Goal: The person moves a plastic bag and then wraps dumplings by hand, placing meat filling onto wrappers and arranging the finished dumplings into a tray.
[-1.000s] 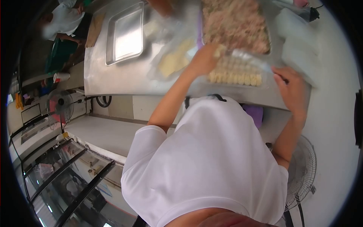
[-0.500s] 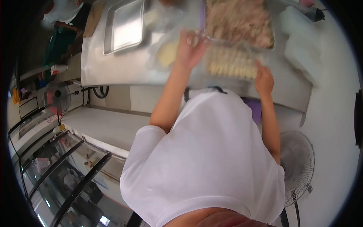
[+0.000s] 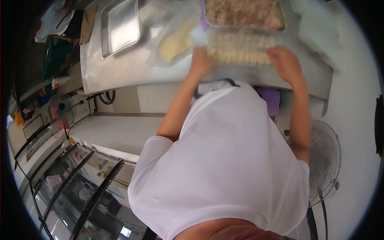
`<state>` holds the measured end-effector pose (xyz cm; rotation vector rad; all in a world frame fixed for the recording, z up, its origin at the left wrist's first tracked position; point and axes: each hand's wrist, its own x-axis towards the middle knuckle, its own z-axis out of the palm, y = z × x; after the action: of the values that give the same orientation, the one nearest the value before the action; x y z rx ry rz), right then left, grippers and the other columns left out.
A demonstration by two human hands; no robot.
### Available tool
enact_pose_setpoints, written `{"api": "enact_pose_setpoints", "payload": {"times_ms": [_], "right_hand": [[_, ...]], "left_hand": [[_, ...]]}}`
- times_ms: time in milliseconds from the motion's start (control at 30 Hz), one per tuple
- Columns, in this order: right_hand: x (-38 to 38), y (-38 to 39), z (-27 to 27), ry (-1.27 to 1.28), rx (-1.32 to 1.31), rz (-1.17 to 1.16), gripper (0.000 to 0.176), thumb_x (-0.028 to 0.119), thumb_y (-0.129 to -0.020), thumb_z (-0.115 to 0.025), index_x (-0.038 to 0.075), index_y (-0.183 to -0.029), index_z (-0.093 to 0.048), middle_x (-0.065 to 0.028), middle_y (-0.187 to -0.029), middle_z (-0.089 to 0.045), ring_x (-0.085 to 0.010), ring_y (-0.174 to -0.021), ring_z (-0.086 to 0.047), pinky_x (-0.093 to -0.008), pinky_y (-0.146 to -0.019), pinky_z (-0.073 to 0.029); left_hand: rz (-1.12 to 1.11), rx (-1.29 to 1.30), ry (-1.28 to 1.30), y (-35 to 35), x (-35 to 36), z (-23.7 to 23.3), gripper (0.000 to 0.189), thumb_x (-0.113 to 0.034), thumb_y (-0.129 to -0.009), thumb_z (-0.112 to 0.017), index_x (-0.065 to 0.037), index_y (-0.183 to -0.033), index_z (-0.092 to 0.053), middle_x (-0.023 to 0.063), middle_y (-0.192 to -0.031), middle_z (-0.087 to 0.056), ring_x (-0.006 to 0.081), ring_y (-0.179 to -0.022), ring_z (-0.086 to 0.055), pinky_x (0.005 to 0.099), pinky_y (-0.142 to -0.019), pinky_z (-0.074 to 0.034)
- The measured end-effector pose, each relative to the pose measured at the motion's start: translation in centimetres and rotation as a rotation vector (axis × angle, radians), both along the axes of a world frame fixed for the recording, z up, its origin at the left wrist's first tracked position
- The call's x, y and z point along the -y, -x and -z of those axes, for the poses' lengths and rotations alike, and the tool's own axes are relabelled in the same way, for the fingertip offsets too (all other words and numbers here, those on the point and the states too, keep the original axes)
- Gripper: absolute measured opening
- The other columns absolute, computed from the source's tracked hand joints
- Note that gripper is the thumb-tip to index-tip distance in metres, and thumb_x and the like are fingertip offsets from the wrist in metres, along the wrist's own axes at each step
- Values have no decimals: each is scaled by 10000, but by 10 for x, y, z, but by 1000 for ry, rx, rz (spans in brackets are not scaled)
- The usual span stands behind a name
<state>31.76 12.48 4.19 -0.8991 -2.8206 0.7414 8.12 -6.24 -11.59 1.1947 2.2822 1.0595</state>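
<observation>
A clear plastic tray of pale dumplings (image 3: 240, 50) in neat rows lies on the steel table (image 3: 132, 76), just in front of me. My left hand (image 3: 200, 61) grips its left end and my right hand (image 3: 285, 63) grips its right end. Right behind it stands a clear container of minced filling (image 3: 244, 14). A flat stack of yellowish wrappers in plastic film (image 3: 174, 43) lies to the left of my left hand.
An empty metal baking tray (image 3: 120, 26) rests on the table's left part. White folded material (image 3: 320, 32) is at the right. Another person (image 3: 52, 20) stands at the far left. A fan (image 3: 324, 164) is by my right, a glass display case (image 3: 76, 188) below left.
My left hand came down from the filling container to the dumpling tray's left end. My right hand moved in to its right end. The tray now sits squarely between both hands.
</observation>
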Motion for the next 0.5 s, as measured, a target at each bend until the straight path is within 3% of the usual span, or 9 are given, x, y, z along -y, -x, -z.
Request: {"api": "enact_pose_setpoints", "payload": {"times_ms": [33, 133, 167, 233, 367, 500], "right_hand": [[3, 6, -7, -28, 136, -47, 237, 142, -907, -572, 92, -1096, -707, -116, -935, -657, -317, -872, -626, -416, -780, -498], [8, 23, -20, -49, 252, -120, 231, 117, -882, -563, 78, -1048, -720, -121, -1009, -687, -329, -963, -638, -429, -834, -514], [9, 27, -19, -50, 252, -119, 231, 117, -882, -563, 78, -1048, -720, -121, -1009, -687, -329, -963, -638, -429, -834, -514], [7, 34, -17, -24, 320, -159, 239, 90, -854, -559, 75, -1025, -726, -139, -1027, -694, -330, -973, -646, -432, -839, -519], [0, 34, -22, -39, 309, -176, 257, 68, -834, -554, 74, -1025, -725, -155, -1004, -695, -339, -951, -653, -442, -837, -518], [-19, 24, -41, -177, 252, -90, 245, 72, -840, -545, 74, -1010, -720, -161, -997, -694, -345, -936, -658, -447, -832, -522]], "left_hand": [[24, -332, -65, -6, 0, -7, 443, -29, -761, -643, 37, -1194, -576, 153, -920, -630, 294, -676, -609, 382, -652, -507], [-29, -128, -90, -19, -4, -27, 447, -86, -774, -662, 1, -1200, -559, 176, -988, -604, 365, -803, -621, 439, -711, -522], [-28, -128, -90, -21, -4, -37, 447, -86, -774, -662, 1, -1200, -559, 176, -988, -604, 365, -803, -621, 439, -711, -522], [126, -243, 284, -24, -6, -54, 418, -137, -777, -707, -38, -1155, -557, 138, -959, -587, 337, -900, -616, 444, -708, -524], [215, -312, 335, -23, -4, -36, 314, -179, -767, -741, -45, -1013, -598, 123, -933, -577, 317, -925, -615, 440, -697, -527], [219, -477, 218, -23, 0, -36, 191, -189, -758, -741, -50, -848, -645, 109, -908, -591, 292, -864, -618, 413, -669, -525]]}}
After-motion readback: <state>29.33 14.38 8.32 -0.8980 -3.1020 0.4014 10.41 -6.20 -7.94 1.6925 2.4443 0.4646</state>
